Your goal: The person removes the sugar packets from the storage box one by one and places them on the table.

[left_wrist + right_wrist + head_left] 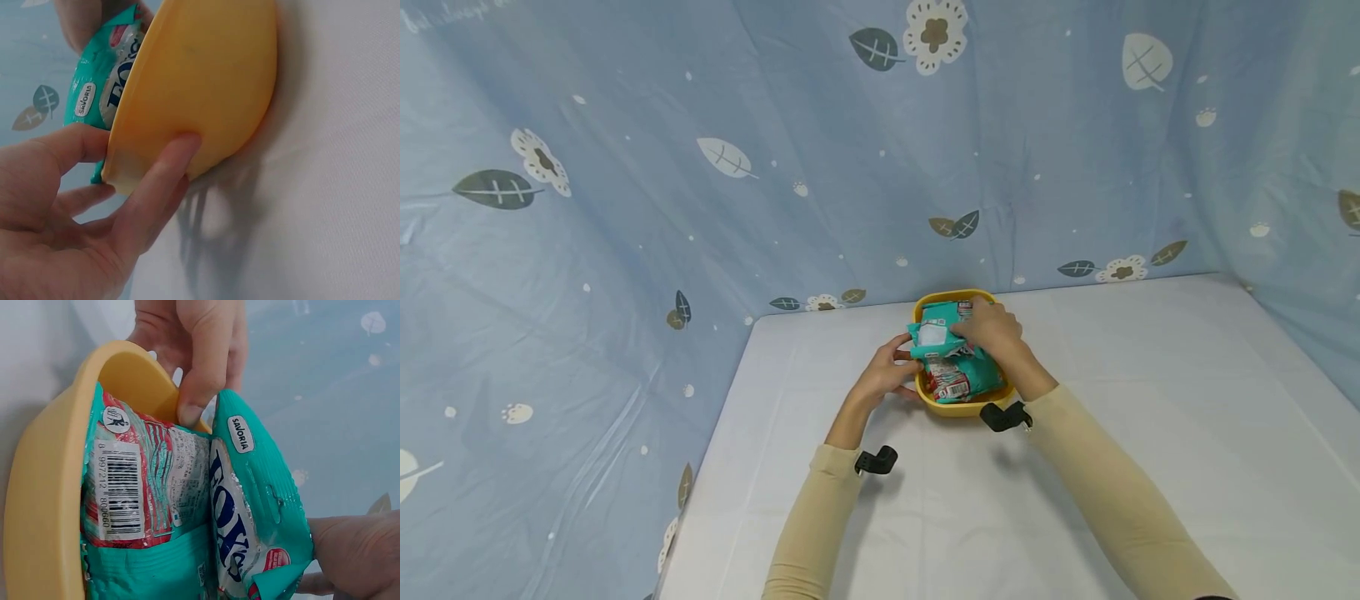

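Note:
A yellow plastic tub [958,410] stands on the white cloth. My left hand [883,372] grips its left side, with the thumb over the rim and other fingers against the outer wall in the left wrist view. Inside lies a teal and red packet [128,487], its barcode facing up. My right hand [992,329] holds a second teal packet [259,481] marked FOX'S by its right end. This packet is tilted above the far part of the tub and partly overlaps the lower one. In the right wrist view, the packet hides most of my right fingers.
White cloth [1150,392] covers the table around the tub. A blue curtain [850,167] printed with leaves and flowers hangs behind the table and along its left side. The tub stands near the table's back edge.

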### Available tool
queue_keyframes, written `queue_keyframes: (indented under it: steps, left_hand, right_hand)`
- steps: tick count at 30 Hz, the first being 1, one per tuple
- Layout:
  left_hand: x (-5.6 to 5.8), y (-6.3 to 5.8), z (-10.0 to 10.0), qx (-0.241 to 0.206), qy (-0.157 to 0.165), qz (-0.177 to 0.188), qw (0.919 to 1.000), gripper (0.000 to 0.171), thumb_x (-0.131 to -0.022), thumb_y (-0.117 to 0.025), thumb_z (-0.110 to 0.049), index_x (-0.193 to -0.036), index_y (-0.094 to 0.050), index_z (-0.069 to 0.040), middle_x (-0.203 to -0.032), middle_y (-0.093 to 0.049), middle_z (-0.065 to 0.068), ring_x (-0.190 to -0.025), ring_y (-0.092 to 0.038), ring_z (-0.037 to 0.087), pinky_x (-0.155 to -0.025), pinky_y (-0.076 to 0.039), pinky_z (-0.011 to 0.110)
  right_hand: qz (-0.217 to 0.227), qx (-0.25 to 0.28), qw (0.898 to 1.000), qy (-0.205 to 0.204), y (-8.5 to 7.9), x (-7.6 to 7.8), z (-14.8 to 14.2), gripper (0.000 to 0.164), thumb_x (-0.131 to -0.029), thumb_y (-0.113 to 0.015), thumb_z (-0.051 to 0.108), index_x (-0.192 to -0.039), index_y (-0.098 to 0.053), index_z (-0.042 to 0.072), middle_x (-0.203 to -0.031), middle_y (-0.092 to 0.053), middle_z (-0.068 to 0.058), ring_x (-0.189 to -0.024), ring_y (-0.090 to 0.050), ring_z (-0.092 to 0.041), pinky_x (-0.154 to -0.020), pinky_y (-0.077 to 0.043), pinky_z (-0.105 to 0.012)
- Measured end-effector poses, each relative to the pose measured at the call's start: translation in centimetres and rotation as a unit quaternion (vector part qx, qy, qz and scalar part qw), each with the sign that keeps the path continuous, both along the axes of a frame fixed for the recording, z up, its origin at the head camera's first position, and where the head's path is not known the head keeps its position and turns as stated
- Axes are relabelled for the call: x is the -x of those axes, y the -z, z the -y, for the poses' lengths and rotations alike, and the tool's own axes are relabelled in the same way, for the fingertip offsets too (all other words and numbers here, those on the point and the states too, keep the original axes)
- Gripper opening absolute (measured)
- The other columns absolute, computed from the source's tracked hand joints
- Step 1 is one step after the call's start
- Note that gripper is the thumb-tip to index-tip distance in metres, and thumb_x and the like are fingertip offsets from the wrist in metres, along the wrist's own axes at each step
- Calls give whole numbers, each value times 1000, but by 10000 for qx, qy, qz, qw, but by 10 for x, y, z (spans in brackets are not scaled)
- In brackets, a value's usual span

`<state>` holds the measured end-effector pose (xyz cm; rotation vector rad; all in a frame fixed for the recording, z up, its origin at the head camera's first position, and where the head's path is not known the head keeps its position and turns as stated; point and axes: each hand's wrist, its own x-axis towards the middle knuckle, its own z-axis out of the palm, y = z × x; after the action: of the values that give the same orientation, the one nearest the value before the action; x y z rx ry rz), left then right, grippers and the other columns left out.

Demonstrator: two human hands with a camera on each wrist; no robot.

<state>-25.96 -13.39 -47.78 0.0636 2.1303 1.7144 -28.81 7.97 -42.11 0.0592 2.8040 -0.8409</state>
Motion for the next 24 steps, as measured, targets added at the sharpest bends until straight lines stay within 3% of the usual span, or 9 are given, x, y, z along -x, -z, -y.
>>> queue_keyframes:
  steps: [9, 24]
  left_hand:
    - [0, 0, 0, 7, -5, 6, 10000, 67, -95, -61, -8, -153, -32, -24, -137, -47, 23, -106, -65, 38, -71, -65, 50]
    - [1, 1, 0, 56, -36, 18, 10000, 68, -94, -63, -10, -153, -32, -25, -136, -47, 21, -105, -65, 35, -69, -65, 48]
  right_hand:
    - [-115, 973, 9950, -181, 10, 0, -10, 73, -94, -62, 40, -149, -34, 2, -145, -38, -31, -131, -40, -49, -106, -45, -65]
    - [-561, 1675, 9836, -369, 16, -6, -17, 58, -98, -58, 34, -148, -43, 8, -150, -37, -27, -138, -35, -45, -113, -37, -66]
